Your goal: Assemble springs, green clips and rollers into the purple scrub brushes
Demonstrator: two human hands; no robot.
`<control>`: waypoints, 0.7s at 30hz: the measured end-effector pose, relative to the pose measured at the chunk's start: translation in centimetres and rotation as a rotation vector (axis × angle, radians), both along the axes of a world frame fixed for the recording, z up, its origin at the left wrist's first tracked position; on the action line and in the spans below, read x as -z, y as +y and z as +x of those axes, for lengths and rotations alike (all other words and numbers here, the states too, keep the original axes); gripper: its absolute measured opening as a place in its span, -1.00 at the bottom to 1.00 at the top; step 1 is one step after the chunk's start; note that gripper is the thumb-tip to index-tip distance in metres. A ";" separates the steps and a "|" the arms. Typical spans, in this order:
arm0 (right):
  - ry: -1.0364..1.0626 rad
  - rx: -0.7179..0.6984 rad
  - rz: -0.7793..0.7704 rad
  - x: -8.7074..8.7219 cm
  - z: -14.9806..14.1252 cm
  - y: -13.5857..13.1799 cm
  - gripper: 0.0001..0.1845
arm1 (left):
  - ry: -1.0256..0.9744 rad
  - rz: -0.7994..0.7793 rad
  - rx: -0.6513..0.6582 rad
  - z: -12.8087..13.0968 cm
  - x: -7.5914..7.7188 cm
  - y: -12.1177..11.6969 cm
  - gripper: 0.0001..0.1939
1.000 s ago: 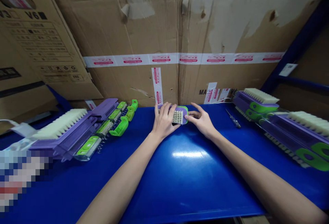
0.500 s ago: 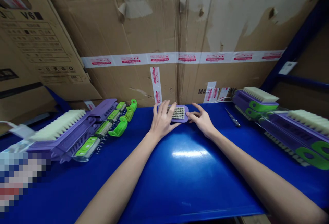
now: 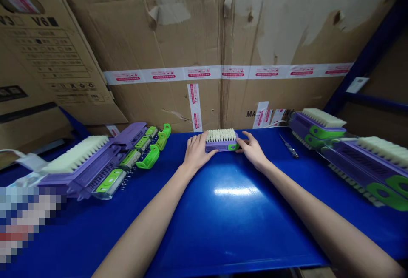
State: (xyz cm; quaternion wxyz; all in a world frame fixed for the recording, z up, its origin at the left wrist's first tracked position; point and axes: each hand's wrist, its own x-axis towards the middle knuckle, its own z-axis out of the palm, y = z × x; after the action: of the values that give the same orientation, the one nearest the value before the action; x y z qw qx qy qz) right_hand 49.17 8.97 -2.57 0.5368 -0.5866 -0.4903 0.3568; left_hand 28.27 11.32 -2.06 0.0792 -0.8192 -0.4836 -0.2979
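Observation:
A purple brush (image 3: 219, 146) with cream bristles facing up and a green part at its right end rests on the blue table, near the cardboard at the back. My left hand (image 3: 197, 150) grips its left end, thumb along the front side and fingers behind. At the other end, my right hand (image 3: 251, 148) holds the brush by the green part between thumb and fingers. The far side of the brush is hidden.
Purple brush bodies (image 3: 76, 163) and green clip-like parts (image 3: 149, 157) lie on the left. More purple-and-green brushes (image 3: 363, 159) sit on the right, beside a small screwdriver (image 3: 290, 147). A tall cardboard wall (image 3: 165, 99) closes off the back.
The brush has been tilted so its bristles now point up and its front side with the green part shows. My left hand has shifted from over the bristles to the left end.

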 end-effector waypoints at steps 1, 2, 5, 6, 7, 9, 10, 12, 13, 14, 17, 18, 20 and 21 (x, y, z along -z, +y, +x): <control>-0.016 -0.004 0.007 0.0 0.0 0.0 -0.33 | 0.010 0.010 -0.015 0.0 -0.1 -0.1 -0.27; -0.041 -0.006 0.019 0.1 -0.1 0.0 -0.33 | 0.025 0.022 -0.033 0.1 -0.2 -0.2 -0.27; -0.151 -0.013 0.074 0.5 -0.1 0.1 -0.34 | 0.088 0.055 -0.091 0.3 -0.5 -0.7 -0.26; -0.184 -0.017 0.089 0.6 -0.1 0.1 -0.34 | 0.111 0.063 -0.110 0.4 -0.6 -0.8 -0.26; -0.208 -0.022 0.100 0.7 0.0 0.1 -0.34 | 0.135 0.070 -0.127 0.4 -0.8 -1.0 -0.26; -0.230 -0.027 0.111 1.0 0.1 0.2 -0.34 | 0.181 0.084 -0.170 0.6 -1.0 -1.3 -0.27; -0.233 -0.028 0.113 1.0 0.2 0.2 -0.34 | 0.203 0.094 -0.193 0.7 -1.1 -1.5 -0.28; -0.231 -0.027 0.115 1.2 0.2 0.3 -0.36 | 0.252 0.127 -0.228 0.9 -1.4 -2.0 -0.29; -0.226 -0.026 0.119 1.2 0.2 0.3 -0.37 | 0.280 0.150 -0.232 1.1 -1.5 -2.4 -0.30; -0.219 -0.026 0.126 1.2 0.2 0.3 -0.37 | 0.311 0.175 -0.217 1.3 -1.6 -2.9 -0.32; -0.162 -0.022 0.164 1.1 0.2 0.2 -0.41 | 0.390 0.265 -0.041 2.2 -1.7 -4.6 -0.38; -0.136 -0.016 0.174 0.9 0.2 0.2 -0.42 | 0.401 0.313 0.080 2.6 -1.8 -5.1 -0.42; -0.088 0.022 0.182 0.6 0.4 0.1 -0.44 | 0.412 0.402 0.305 3.2 -1.9 -5.8 -0.47; -0.066 0.051 0.180 0.4 0.6 0.1 -0.45 | 0.398 0.425 0.364 3.3 -1.9 -6.0 -0.48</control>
State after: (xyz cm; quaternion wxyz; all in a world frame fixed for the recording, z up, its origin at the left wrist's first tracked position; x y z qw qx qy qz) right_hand 49.74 9.08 -2.99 0.5797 -0.5600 -0.5227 0.2779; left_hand 31.58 5.33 -0.16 0.2863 -0.8993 -0.2320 -0.2356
